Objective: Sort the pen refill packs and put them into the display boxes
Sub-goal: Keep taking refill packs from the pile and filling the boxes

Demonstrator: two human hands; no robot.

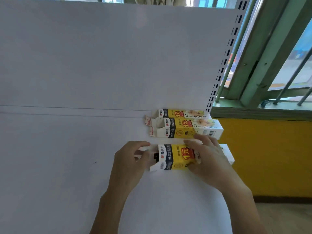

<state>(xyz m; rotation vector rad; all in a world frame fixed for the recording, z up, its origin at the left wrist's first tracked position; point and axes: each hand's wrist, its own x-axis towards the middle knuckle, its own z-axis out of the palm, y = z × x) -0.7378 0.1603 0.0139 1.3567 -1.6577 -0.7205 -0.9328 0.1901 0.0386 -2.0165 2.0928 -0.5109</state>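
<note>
Three yellow-and-white display boxes lie on their sides on a white shelf (pixel 67 166) near its right edge. The nearest box (pixel 175 157) is between my hands. My right hand (pixel 207 154) grips its right half from above. My left hand (pixel 133 157) pinches the white flap at its open left end, where something black shows in the opening. The middle box (pixel 185 128) lies just behind with its left flaps open. The far box (pixel 182 113) rests against the shelf's white back panel (pixel 109 56). No loose refill packs are visible.
A perforated white upright (pixel 224 65) ends the shelf at the right. Beyond it are a green window frame with bars (pixel 270 65) and a yellow wall (pixel 270 157). The shelf edge drops off just right of the boxes.
</note>
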